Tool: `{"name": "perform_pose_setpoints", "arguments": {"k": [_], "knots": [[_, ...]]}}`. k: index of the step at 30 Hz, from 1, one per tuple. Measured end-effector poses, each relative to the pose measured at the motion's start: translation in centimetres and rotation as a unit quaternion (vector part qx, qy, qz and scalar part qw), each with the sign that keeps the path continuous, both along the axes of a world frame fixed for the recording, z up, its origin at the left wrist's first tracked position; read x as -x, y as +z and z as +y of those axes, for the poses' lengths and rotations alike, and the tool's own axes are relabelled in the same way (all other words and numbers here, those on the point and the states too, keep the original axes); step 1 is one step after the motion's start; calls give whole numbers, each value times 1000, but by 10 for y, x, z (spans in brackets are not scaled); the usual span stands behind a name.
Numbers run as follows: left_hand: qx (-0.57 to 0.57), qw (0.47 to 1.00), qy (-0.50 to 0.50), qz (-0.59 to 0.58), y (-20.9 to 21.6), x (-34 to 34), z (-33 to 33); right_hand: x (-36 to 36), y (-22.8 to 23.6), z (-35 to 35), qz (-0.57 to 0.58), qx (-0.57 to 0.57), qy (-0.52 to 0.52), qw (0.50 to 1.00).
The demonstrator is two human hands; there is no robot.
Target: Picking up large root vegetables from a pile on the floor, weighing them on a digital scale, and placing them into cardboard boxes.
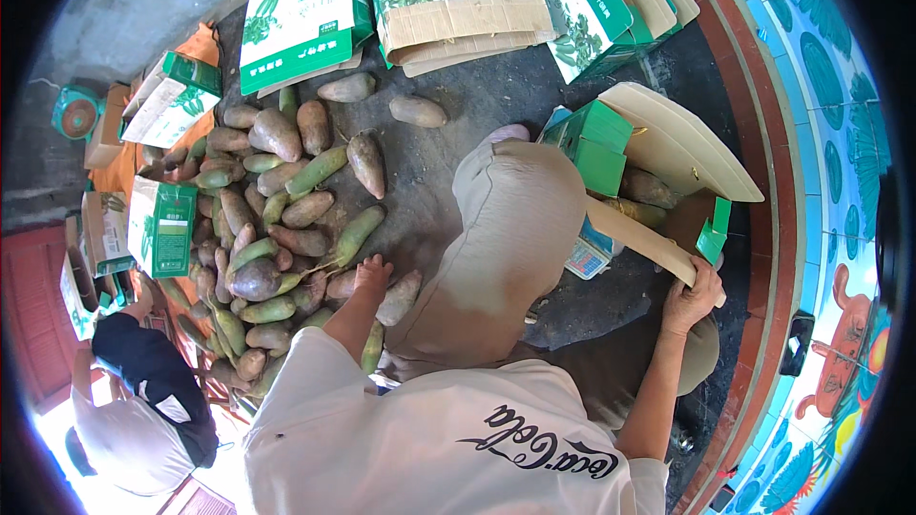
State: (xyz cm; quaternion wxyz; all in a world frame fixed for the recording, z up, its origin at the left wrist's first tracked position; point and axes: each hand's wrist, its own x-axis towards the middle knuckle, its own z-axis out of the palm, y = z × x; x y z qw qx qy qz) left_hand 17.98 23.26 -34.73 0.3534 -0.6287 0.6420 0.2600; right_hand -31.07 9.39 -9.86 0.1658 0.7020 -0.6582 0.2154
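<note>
My left hand [371, 275] reaches down into a pile of long green and brownish-purple fruits [277, 219] on the dark ground, fingers closed on one brownish fruit [345, 282]. At the right, the fingers of my right hand [694, 296] grip the lower flap of an open green-and-tan cardboard box [658, 148]. Several fruits [644, 193] lie inside that box. My bent knee in beige trousers [515, 219] sits between the two hands.
Several green-and-white cartons [305, 24] lie at the back and left of the pile. A small scale [589, 257] sits under the box. Another person in a white top [143, 410] crouches at lower left. A red curb [763, 133] runs along the right.
</note>
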Motion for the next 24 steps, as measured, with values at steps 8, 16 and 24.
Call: {"name": "perform_pose_setpoints", "arguments": {"k": [8, 16, 24], "knots": [[-10, 999, 28, -39, 12, -8, -12, 2, 0, 2, -13, 2, -7, 1000], [-1, 998, 15, -59, 8, -29, 1, -8, 9, 0, -25, 15, -8, 1000], [43, 978, 185, -89, 40, -57, 1, -7, 10, 4, -58, 25, -8, 998]]}}
